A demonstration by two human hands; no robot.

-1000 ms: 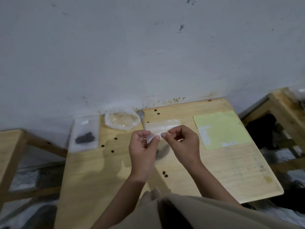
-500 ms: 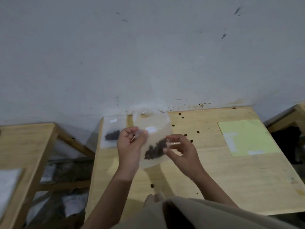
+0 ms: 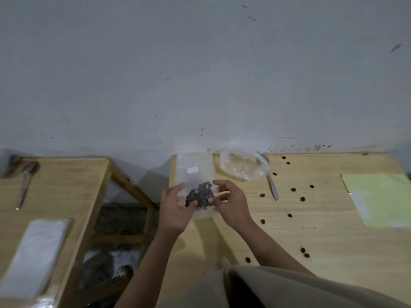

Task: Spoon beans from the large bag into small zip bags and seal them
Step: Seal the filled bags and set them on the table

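Observation:
A small clear zip bag (image 3: 195, 174) with a white label holds a clump of dark beans (image 3: 201, 195). It sits at the far left corner of the wooden table (image 3: 322, 232). My left hand (image 3: 175, 211) pinches its left side, thumb over the beans. My right hand (image 3: 231, 203) pinches its right edge. The large clear bag (image 3: 243, 166) lies crumpled by the wall, just right of the small bag. A metal spoon (image 3: 272, 186) lies beside it, its bowl partly under the plastic. I cannot tell whether the earlier filled bag lies underneath.
Several loose beans (image 3: 293, 189) are scattered over the table. A pale green sheet (image 3: 382, 198) lies at the right. A second table (image 3: 73, 196) at the left carries another spoon (image 3: 24, 185) and a stack of plastic bags (image 3: 37, 250). A gap separates the tables.
Both hands have carried the bean-filled small bag left and down to the table's far left corner, over where a filled bag lay. The view has swung left.

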